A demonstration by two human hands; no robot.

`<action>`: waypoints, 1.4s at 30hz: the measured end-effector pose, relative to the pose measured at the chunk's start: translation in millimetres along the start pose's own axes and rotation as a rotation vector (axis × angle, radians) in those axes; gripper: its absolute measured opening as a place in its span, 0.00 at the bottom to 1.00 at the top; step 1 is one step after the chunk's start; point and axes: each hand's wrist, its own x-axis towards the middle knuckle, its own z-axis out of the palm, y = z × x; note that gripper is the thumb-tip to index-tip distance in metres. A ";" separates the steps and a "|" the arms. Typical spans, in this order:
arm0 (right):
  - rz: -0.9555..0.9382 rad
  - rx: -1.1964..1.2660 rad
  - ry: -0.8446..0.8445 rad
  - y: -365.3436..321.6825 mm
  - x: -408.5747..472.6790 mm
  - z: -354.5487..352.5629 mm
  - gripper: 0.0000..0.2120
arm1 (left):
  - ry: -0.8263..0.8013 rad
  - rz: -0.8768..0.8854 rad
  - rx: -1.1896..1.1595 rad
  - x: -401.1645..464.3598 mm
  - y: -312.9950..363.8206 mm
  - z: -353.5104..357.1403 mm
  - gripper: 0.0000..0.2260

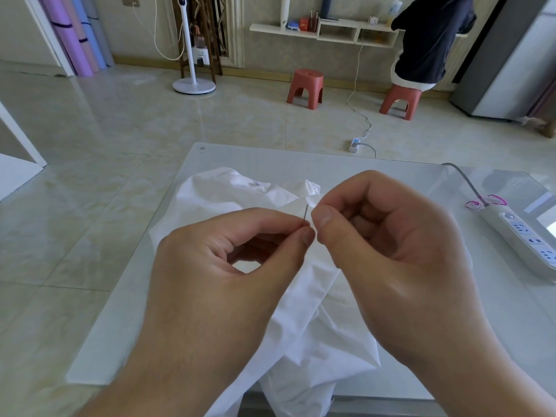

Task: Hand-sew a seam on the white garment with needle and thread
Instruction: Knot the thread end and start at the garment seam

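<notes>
The white garment (pixel 234 191) lies crumpled on a pale glass table (pixel 376 170) and hangs over its near edge. My left hand (pixel 222 266) pinches a thin needle (pixel 305 212) between thumb and forefinger, its tip pointing up. My right hand (pixel 391 242) is right beside it, thumb and forefinger pinched together close to the needle over a fold of the garment. The thread is too fine to make out; I cannot tell whether the right fingers hold thread or cloth.
A white power strip (pixel 523 236) with a grey cable and pink loops lies at the table's right edge. Beyond the table on the tiled floor stand two red stools (pixel 305 87), a fan stand (pixel 194 82) and a person in dark clothes (pixel 430 40) seated far right.
</notes>
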 end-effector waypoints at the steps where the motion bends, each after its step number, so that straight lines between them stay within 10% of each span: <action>1: 0.001 -0.019 -0.004 3.4 3.6 -0.7 0.16 | 0.001 0.002 0.004 -0.6 0.0 -0.2 0.03; 9: -0.350 -0.288 -0.047 15.7 7.0 -25.0 0.09 | 0.002 0.002 0.003 -0.2 2.2 -0.1 0.03; 42: -0.307 -0.389 0.031 21.9 9.0 -25.7 0.06 | -0.036 0.040 0.107 3.7 8.7 -8.2 0.07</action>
